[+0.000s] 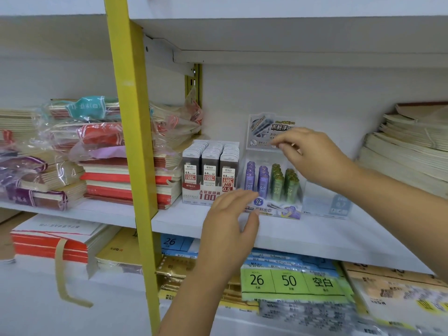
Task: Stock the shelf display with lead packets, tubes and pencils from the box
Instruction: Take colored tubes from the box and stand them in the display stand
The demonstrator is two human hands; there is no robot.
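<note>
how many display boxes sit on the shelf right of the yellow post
3: the lead packet box on the left, the tube display beside it in the middle, and a clear display on the right. No fourth shows behind them.

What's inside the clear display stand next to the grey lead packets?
Upright rows: purple tubes left, green tubes right. The left hand covers the front left corner of the stand.
</note>
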